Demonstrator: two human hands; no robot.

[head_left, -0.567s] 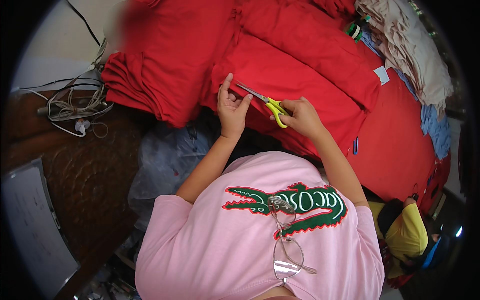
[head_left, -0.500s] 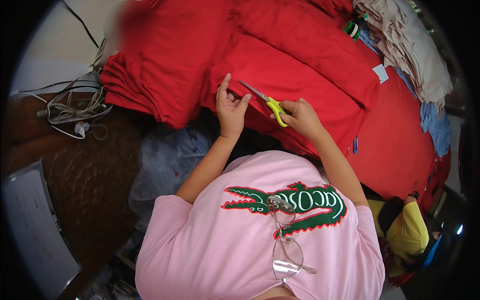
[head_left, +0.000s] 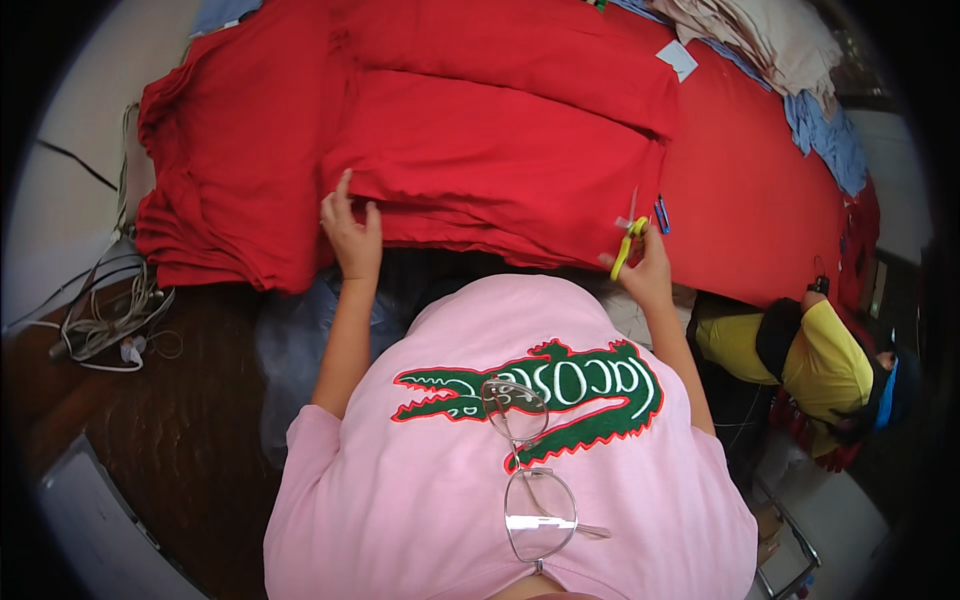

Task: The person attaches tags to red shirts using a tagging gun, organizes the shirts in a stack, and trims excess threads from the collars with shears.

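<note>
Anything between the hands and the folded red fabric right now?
Nothing visible. The left hand already rests on the near edge of the folded red fabric. The right hand holds the yellow-handled scissors at the fabric's right corner, blades up against the edge. A small blue object lies just beside them, not in between.

Folded red fabric (head_left: 500,170) lies stacked flat — yellow-handled scissors (head_left: 630,240) (blades upward) at its near edge.
</note>
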